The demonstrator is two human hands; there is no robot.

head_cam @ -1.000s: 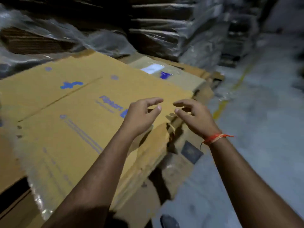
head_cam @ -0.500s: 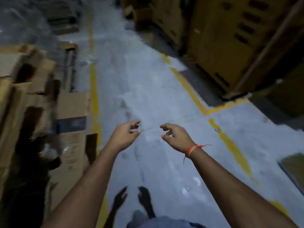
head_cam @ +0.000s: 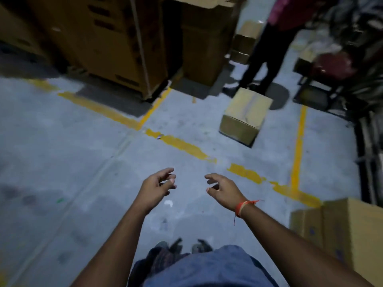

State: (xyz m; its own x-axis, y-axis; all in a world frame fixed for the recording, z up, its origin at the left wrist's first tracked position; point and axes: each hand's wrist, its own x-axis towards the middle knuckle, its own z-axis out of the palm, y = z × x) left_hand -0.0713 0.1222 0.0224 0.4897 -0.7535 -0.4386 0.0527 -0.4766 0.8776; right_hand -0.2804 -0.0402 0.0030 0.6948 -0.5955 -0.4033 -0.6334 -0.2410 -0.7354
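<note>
Grip of the left hand point(head_cam: 156, 188) was released: fingers loosely curled, thumb near the fingertips, nothing held. Grip of the right hand point(head_cam: 223, 190) was likewise released, fingers spread and bent, nothing in it. A red-and-yellow thread band point(head_cam: 241, 208) sat on the right wrist.

The small cardboard box point(head_cam: 245, 119) stood taped shut on the grey floor point(head_cam: 62, 162), right of centre in the upper half of the frame, well apart from both hands. Broken yellow floor lines point(head_cam: 182, 145) ran between the hands and that box. A white scrap point(head_cam: 168, 203) lay on the floor just below the left hand.

Tall cardboard stacks point(head_cam: 116, 42) filled the upper left, one with a pale strap point(head_cam: 141, 48) down its face. A second person point(head_cam: 269, 48) stood at the upper right, just behind the small box. A larger carton point(head_cam: 350, 226) sat at the lower right edge.

The second person was cut off above the waist by the top edge. The far right was dark and blurred; a rack-like frame point(head_cam: 369, 141) there could not be made out clearly. The larger carton was cropped by the frame.

Both forearms reached forward from the bottom edge, hands level, palms turned towards each other, above the floor.
</note>
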